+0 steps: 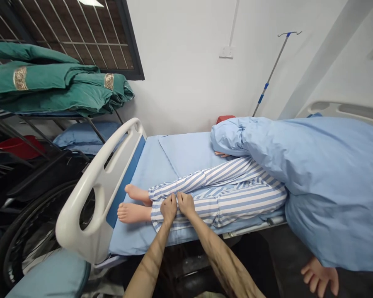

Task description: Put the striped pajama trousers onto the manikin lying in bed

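Blue-and-white striped trousers (pixel 239 205) cover the legs of a figure, apparently a care manikin, lying on the bed. My left hand (pixel 168 208) is a fist on the lower part of the nearer trouser leg, gripping its fabric. Close beside it, my right hand (pixel 185 203) is also closed on the striped cloth, slightly toward the knee. Two bare feet (pixel 133 213) stick out of the trouser cuffs, left of my hands. Over the upper body lies a light blue quilt (pixel 329 178), folded back around the thighs. My curled fingertips are hidden.
A white footboard (pixel 77 198) closes the bed's left end, with a wheelchair wheel (pixel 34 236) beyond it. Green bedding (pixel 59 82) is piled on a rack. An IV pole (pixel 272 74) stands behind the bed. One manikin hand (pixel 321 275) hangs over the near edge.
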`<state>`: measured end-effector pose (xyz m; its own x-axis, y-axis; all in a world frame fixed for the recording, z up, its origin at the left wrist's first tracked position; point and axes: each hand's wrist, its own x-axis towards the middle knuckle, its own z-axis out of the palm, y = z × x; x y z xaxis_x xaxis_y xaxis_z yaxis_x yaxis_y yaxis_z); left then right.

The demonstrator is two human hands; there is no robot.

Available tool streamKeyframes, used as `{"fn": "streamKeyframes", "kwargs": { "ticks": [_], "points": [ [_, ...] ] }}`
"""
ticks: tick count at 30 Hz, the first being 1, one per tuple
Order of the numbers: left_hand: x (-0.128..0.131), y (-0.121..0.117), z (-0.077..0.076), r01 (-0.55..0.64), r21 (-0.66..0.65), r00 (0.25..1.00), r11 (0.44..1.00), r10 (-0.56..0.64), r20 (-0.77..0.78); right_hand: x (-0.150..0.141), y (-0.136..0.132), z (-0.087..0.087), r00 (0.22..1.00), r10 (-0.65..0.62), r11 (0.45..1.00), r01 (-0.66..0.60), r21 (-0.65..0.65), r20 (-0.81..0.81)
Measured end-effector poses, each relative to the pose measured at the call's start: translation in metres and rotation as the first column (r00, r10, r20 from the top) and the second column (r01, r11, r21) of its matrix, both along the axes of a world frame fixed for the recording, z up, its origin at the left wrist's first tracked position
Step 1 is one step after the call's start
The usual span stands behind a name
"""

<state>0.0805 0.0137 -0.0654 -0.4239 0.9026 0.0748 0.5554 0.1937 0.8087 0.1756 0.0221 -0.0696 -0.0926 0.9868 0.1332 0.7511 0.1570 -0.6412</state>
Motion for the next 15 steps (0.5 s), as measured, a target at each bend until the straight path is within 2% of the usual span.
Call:
{"fn": "streamKeyframes", "kwargs": {
  "ticks": [4, 7, 9, 11, 15],
  "points": [
    [0.024, 0.008, 0.022, 0.017, 0.099, 0.967, 0.995, -0.041, 0.250, 0.004, 0.008, -0.002, 0.969, -0.069, 0.997, 0.072, 0.002, -0.236],
    [0.039, 0.012, 0.025, -0.007, 0.093, 0.934, 0.996, -0.027, 0.358, 0.008, 0.012, -0.003, 0.923, -0.110, 0.993, 0.114, -0.009, -0.368],
    [0.041, 0.013, 0.020, 0.001, 0.050, 0.951, 0.999, -0.016, 0.307, 0.008, 0.012, -0.004, 0.916, -0.108, 0.994, 0.112, -0.014, -0.385],
    [0.038, 0.011, 0.012, 0.018, 0.020, 0.984, 1.000, -0.021, 0.179, 0.007, 0.009, -0.003, 0.939, -0.096, 0.995, 0.099, -0.008, -0.329],
    [0.031, 0.009, 0.004, 0.069, -0.036, 0.997, 0.997, -0.070, -0.023, 0.008, 0.005, 0.007, 0.998, -0.062, 0.998, 0.062, 0.001, -0.022]
  ]
}}
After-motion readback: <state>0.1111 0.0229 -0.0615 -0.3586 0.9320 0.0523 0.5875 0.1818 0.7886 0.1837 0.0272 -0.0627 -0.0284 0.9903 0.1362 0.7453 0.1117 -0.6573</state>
